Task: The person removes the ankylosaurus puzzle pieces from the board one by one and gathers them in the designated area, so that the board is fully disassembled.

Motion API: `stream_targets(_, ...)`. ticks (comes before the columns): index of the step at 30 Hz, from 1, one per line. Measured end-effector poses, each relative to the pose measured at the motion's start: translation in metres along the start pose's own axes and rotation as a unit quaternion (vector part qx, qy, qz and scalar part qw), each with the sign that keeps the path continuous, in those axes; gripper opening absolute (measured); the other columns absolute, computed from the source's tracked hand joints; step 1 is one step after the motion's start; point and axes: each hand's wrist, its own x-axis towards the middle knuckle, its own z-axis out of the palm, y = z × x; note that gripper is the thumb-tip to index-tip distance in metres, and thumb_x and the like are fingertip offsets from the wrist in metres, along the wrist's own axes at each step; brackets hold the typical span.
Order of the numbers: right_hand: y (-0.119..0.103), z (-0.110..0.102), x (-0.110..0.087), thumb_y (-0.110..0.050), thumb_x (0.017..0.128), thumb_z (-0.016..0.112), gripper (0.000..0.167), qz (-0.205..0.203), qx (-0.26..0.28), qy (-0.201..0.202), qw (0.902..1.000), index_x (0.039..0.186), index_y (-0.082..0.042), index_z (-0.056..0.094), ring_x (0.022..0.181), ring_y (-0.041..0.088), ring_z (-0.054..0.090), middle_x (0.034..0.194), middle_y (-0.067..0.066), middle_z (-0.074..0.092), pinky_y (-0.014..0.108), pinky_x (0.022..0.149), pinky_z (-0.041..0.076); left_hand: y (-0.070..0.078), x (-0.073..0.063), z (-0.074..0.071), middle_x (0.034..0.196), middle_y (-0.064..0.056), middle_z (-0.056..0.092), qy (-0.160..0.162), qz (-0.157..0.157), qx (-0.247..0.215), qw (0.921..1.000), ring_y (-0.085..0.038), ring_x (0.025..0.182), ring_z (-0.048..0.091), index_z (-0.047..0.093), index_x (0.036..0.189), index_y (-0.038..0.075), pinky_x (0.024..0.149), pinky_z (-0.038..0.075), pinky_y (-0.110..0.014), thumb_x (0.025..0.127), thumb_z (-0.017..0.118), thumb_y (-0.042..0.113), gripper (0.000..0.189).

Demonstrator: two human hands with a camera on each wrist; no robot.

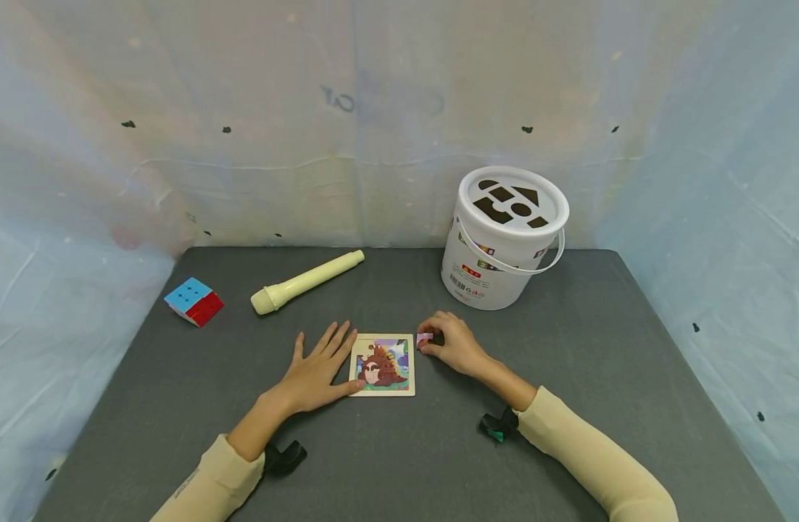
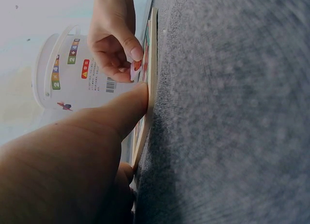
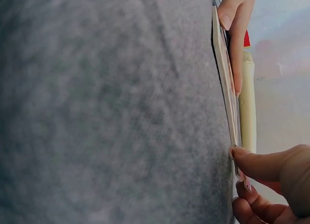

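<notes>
A square wooden picture puzzle (image 1: pixel 412 366) with a pale rim and a brown dinosaur picture lies flat on the table. My left hand (image 1: pixel 317 375) spreads its straight fingers along the puzzle's left side, and its thumb rests on the lower left rim. Just off the upper right corner, my right hand (image 1: pixel 457 344) pinches a small pinkish puzzle piece (image 1: pixel 424 337) between thumb and fingers. In the left wrist view the pinched piece (image 2: pixel 136 69) shows a red-brown patch. The right wrist view has the right thumb at the board's edge, partly hiding the piece.
Behind the right hand stands a white bucket (image 1: pixel 497 272) with shape holes in its lid and a handle. A pale yellow microphone-shaped tube (image 1: pixel 308 281) lies at the back, left of centre. Farther left sits a blue and red puzzle cube (image 1: pixel 193 301). Plastic sheeting hangs around the grey table.
</notes>
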Motion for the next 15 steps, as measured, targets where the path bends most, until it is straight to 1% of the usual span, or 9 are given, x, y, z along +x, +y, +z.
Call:
stream_targets(2, 0.0007, -0.0001, -0.0001, -0.010, 0.083, 0.082, 0.027, -0.001, -0.003, -0.001, 1.0000, 0.108, -0.005, 0.073, 0.088, 0.025, 0.051, 0.097, 0.008, 0.064, 0.042, 0.081, 0.040, -0.0009, -0.0004, 0.0011, 0.166, -0.013, 0.012, 0.005, 0.004, -0.002, 1.0000, -0.035, 0.152, 0.008, 0.018, 0.161, 0.011, 0.107, -0.004, -0.076, 0.093, 0.054, 0.065, 0.094)
stream_targets(7, 0.0014, 0.0010, -0.0005, -0.010, 0.084, 0.081, 0.025, 0.003, -0.010, 0.000, 0.9999, 0.108, -0.005, 0.074, 0.089, 0.025, 0.050, 0.097, 0.006, 0.062, 0.041, 0.080, 0.036, -0.0011, -0.0012, 0.0015, 0.165, -0.016, 0.016, 0.017, 0.011, -0.011, 0.9997, -0.038, 0.151, 0.011, 0.021, 0.160, 0.008, 0.106, -0.003, -0.077, 0.093, 0.057, 0.063, 0.094)
stream_targets(10, 0.0010, 0.0016, -0.0004, -0.010, 0.085, 0.081, 0.024, 0.003, -0.014, 0.002, 0.9999, 0.108, -0.005, 0.075, 0.089, 0.025, 0.051, 0.097, 0.006, 0.061, 0.039, 0.079, 0.035, -0.0015, -0.0009, 0.0024, 0.165, -0.017, 0.016, 0.018, 0.012, -0.012, 0.9997, -0.039, 0.151, 0.012, 0.023, 0.159, 0.007, 0.106, -0.003, -0.077, 0.093, 0.058, 0.062, 0.094)
stream_targets(15, 0.0012, 0.0024, -0.0001, -0.009, 0.084, 0.081, 0.025, -0.003, -0.021, 0.004, 0.9998, 0.108, -0.004, 0.076, 0.090, 0.025, 0.051, 0.099, 0.007, 0.062, 0.039, 0.078, 0.034, -0.0062, 0.0002, 0.0079, 0.166, -0.014, 0.013, 0.017, 0.012, -0.010, 0.9997, -0.035, 0.152, 0.008, 0.019, 0.161, 0.010, 0.106, -0.006, -0.076, 0.093, 0.054, 0.066, 0.095)
